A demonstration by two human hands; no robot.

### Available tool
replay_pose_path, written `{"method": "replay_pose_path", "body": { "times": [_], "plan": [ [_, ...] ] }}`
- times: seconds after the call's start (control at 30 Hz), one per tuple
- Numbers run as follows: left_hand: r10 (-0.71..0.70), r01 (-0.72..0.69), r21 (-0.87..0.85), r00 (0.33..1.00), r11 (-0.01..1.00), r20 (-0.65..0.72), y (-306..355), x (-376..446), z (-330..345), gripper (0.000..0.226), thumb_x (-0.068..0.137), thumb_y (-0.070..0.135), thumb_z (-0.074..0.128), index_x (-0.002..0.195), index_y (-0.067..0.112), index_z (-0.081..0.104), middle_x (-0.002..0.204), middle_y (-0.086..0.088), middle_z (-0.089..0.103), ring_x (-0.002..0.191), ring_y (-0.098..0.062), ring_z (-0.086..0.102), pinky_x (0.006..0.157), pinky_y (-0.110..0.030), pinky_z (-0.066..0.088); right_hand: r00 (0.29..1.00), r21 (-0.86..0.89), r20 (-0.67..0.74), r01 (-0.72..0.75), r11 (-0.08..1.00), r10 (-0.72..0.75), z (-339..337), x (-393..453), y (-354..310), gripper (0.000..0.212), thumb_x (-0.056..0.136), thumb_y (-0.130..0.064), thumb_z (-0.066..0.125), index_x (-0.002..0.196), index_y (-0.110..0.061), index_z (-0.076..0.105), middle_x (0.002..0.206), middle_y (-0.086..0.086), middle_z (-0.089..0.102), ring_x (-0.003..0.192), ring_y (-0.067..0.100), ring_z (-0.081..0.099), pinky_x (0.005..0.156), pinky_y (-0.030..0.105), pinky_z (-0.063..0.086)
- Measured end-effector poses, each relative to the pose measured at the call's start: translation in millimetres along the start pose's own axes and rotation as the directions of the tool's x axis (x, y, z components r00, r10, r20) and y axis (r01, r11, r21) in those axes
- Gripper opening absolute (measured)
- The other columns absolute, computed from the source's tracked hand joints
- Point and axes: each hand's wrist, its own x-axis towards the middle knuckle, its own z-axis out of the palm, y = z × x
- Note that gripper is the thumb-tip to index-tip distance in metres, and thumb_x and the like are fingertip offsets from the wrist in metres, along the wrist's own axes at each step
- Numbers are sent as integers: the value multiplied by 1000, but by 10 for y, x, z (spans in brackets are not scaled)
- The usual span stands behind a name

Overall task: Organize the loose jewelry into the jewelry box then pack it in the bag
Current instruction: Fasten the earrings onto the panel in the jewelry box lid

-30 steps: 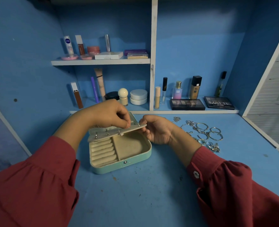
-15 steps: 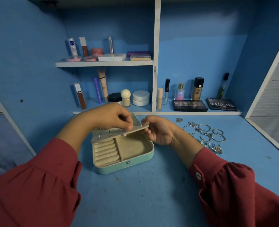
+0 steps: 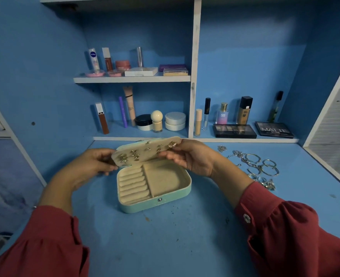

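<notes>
Mint jewelry box is sitting open on the blue desk, roughly centre, front edge facing the person. Inside it is showing a row of ring rolls on the left and a plain compartment on the right. A cream earring panel is standing tilted above the back of the box, with several small earrings pinned across it. Left hand is gripping the panel's left end, fingers curled around the edge. Right hand is holding the panel's right end, thumb and fingers pinching it; exact finger contact is hard to see, probably near the rightmost earring. Loose jewelry, rings, hoops and chains, is lying on the desk to the right of the box, well apart from it. Makeup bottles and two palettes are sitting on the shelves behind. Red sleeves are covering both forearms.
</notes>
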Motion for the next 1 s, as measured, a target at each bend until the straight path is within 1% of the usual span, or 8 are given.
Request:
{"method": "replay_pose_path", "body": {
  "times": [0.1,0.2,0.3,0.4,0.57,0.73,0.87,1.0],
  "plan": [
    [-24,26,-69,999,997,37,-29,-21,-51,24,61,3,81,81,15,78,91,-14,73,90,-28,61,86,-34,49,993,-218,-60,91,972,-106,47,-3,28,18,100,-5,42,111,2,55,83,13,73,58,10,68,47,17,52],
    [-21,21,-17,999,1000,29,-16,-45,-42,38,49,15,89,85,17,79,98,-18,72,92,-28,61,100,-46,42,955,-514,-148,147,845,-257,72,-11,68,9,97,-13,53,96,-6,59,79,11,69,46,7,56,40,17,41],
    [9,-9,-40,1000,999,-10,-1,-33,10,19,65,7,82,77,21,80,84,-5,75,74,-12,62,81,-28,49,905,-687,-198,145,712,-375,75,2,96,10,95,-20,58,89,-13,61,70,6,64,44,8,48,41,18,39],
    [42,-46,-27,992,999,-120,-28,25,64,18,77,5,72,65,17,77,63,0,69,51,-5,51,55,-13,43,886,-721,-214,142,678,-412,72,23,117,11,94,-25,60,86,-18,62,63,1,57,45,7,44,44,19,39],
    [25,-38,-61,981,997,-192,-72,81,105,14,80,10,72,66,12,75,60,-4,65,49,-7,46,49,-14,41,854,-760,-193,181,625,-482,28,56,117,9,91,-29,63,85,-23,65,71,-6,63,60,6,52,63,22,45],
    [41,-54,-61,980,997,-195,-78,128,167,9,84,10,69,76,9,73,56,-3,61,48,-9,44,46,-14,39,854,-756,-177,200,623,-490,-64,56,104,8,87,-30,68,84,-22,70,92,4,72,81,12,59,84,33,50],
    [22,-42,-88,975,995,-222,-83,144,214,9,85,11,68,78,6,71,52,1,57,49,-10,40,45,-14,35,844,-709,-182,242,662,-504,-99,62,119,6,82,-21,74,84,-25,71,92,3,72,84,14,62,87,32,51],
    [16,-44,-115,972,992,-233,-89,151,234,7,83,10,71,80,4,70,58,-1,59,51,-11,40,46,-16,34,856,-743,-191,194,640,-481,-118,88,128,10,79,-22,77,82,-28,69,89,-1,70,75,8,57,86,32,50]
  ]
}}
